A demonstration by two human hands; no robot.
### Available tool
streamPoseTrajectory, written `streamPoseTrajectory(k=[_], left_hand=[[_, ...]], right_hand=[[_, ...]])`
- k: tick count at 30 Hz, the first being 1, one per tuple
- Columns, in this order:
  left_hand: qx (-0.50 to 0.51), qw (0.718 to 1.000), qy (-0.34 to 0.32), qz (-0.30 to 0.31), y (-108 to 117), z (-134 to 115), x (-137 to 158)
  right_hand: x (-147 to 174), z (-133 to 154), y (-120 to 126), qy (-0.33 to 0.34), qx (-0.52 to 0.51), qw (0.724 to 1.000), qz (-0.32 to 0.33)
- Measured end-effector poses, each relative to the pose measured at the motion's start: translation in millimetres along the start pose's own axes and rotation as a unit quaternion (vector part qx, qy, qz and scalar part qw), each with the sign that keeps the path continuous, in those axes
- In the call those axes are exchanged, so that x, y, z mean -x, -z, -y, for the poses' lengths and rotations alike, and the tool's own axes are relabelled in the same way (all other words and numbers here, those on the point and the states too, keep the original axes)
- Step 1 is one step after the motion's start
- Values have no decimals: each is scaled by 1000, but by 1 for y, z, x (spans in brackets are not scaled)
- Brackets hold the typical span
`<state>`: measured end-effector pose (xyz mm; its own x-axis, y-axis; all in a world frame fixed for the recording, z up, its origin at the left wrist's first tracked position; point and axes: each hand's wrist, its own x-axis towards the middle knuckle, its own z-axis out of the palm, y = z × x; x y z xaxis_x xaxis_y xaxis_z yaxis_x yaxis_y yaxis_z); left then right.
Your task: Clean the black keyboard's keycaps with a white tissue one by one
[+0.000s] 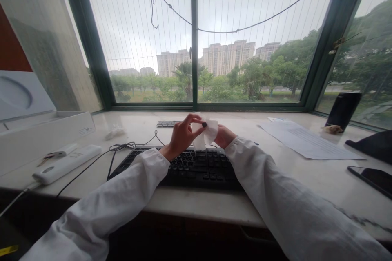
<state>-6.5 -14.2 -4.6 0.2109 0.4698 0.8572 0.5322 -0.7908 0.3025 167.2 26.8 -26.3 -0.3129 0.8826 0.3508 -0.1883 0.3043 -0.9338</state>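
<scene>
Above the keyboard, my left hand (183,134) pinches a small black keycap (204,124) between thumb and forefinger. My right hand (225,136), its fingers partly hidden, is closed on a thin white tissue (211,132) that lies against the keycap and hangs down. The black keyboard (214,169) rests under both hands near the counter's front edge. Bare key sockets show in its middle and left, while keys stay in place toward the right. My forearms cover parts of it.
To the left are a white power strip (69,164), a white box (45,130), crumpled clear plastic (115,131) and a black cable (122,145). A small gridded strip (167,123) lies behind. Papers (309,140), a phone (372,179) and a dark upright object (343,110) are rightward.
</scene>
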Motion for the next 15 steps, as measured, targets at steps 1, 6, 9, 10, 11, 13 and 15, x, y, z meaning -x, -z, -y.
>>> streamPoseTrajectory(k=[1,6,9,10,11,13,15], left_hand=[[-2,1000,-1,0,0,1,0],[-13,1000,-18,11,-1,5,-1],[-28,999,-30,21,-2,7,0],[-34,999,-33,25,-2,7,0],[-40,998,-35,30,-2,8,0],[-46,997,-38,42,-2,8,1],[-44,997,-38,58,-1,8,0]], right_hand=[[1,-1,0,-26,-41,999,4],[3,-3,-1,-86,-101,991,7],[4,-2,-1,-81,-74,994,15],[4,-1,-1,-81,-61,995,20],[4,1,0,-82,-47,995,22],[5,4,0,-87,-19,996,21],[6,7,1,-88,12,996,11]])
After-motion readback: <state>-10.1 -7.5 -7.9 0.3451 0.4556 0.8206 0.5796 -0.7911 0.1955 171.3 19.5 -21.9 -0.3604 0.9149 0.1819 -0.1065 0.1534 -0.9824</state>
